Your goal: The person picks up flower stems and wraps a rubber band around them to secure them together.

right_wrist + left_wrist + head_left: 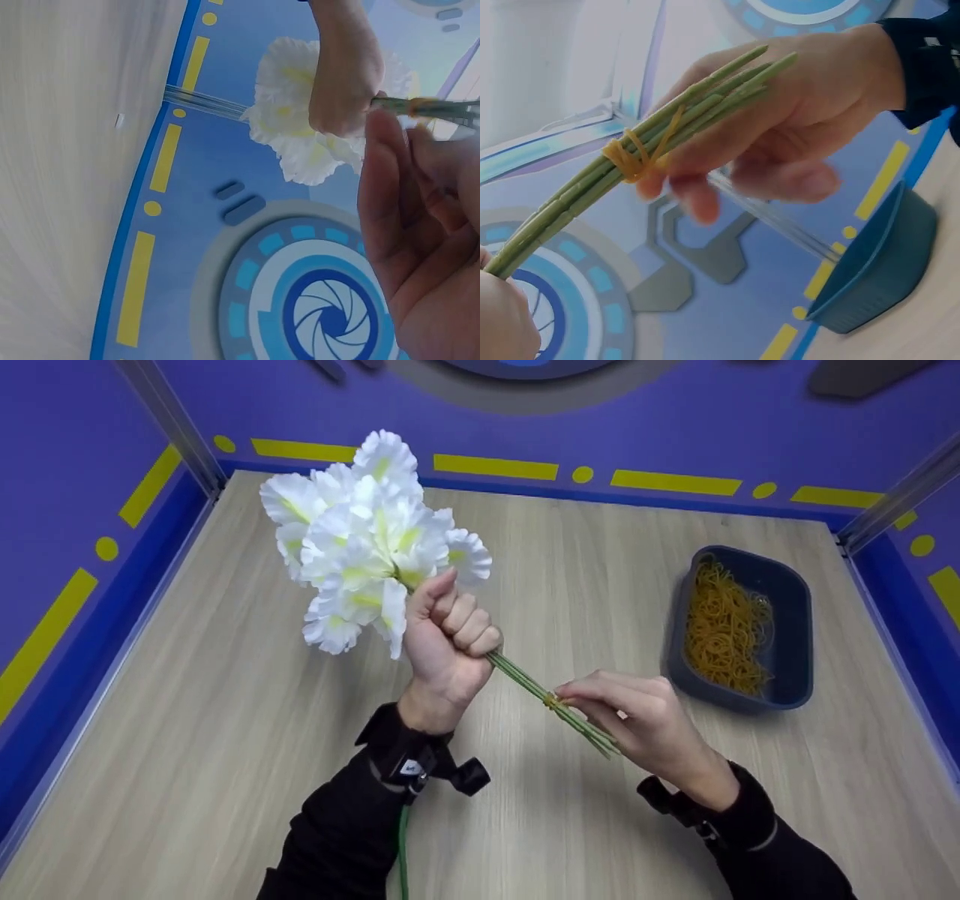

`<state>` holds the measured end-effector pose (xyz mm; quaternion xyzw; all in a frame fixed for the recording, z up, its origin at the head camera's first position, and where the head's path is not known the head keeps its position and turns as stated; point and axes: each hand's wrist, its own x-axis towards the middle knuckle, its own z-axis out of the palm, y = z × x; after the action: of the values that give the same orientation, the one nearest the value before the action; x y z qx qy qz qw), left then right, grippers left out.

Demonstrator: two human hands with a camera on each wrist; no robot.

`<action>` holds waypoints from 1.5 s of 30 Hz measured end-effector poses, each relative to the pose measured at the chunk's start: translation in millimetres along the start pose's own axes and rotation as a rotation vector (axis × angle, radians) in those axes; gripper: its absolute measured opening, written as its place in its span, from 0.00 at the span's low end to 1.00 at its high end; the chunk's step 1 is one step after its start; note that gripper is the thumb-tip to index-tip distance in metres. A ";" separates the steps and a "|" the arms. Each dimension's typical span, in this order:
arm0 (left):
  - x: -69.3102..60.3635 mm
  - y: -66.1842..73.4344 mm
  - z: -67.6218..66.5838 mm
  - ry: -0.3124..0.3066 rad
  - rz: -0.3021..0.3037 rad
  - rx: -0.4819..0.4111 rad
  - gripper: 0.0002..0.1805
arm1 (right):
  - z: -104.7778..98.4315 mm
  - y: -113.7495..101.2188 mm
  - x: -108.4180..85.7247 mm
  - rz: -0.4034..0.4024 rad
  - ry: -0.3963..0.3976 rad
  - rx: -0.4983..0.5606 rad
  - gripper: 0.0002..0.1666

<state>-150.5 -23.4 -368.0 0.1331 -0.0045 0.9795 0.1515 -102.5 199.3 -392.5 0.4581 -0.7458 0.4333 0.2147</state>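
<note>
My left hand grips a bunch of artificial white flowers round its green stems, just below the blooms. The petals are ruffled, with yellow-green centres. Toward the lower right the bare stems stick out of the fist. A yellow rubber band is wound round them near their cut ends, one strand lying slantwise in the left wrist view. At this band, my right hand has its fingertips together, pinching at it beside the stems. The exact hold on the band is partly hidden.
To the right on the wooden table stands a dark blue plastic box holding a heap of yellow rubber bands. Blue-purple panels with yellow marks enclose the table. A green cable hangs from the left wrist.
</note>
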 end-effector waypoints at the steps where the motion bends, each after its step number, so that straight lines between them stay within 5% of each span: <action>1: 0.2 1.3 0.8 -0.007 -0.004 -0.006 0.31 | 0.5 0.0 0.2 -0.001 -0.001 0.028 0.10; 8: 1.2 1.5 0.3 -0.004 -0.014 -0.025 0.30 | -0.9 1.1 -1.5 0.019 0.023 0.096 0.10; 13: 1.8 1.3 -1.2 0.015 0.000 -0.040 0.30 | -12.0 -2.6 -2.3 0.152 0.014 0.059 0.12; 23: 2.6 -1.7 -4.6 0.047 -0.009 0.023 0.29 | -22.9 -13.1 0.3 0.432 -0.201 0.016 0.19; 38: 7.5 -8.5 -10.7 0.141 -0.076 0.053 0.26 | -12.3 -7.7 -3.3 0.333 -0.280 -0.010 0.13; 45: 7.8 -12.6 -9.9 0.205 -0.096 0.138 0.27 | -11.6 -5.8 -4.0 0.400 -0.361 0.020 0.10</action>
<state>-156.5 -8.6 -376.0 0.0423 0.0848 0.9775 0.1885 -96.4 209.9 -386.6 0.3735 -0.8434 0.3859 -0.0164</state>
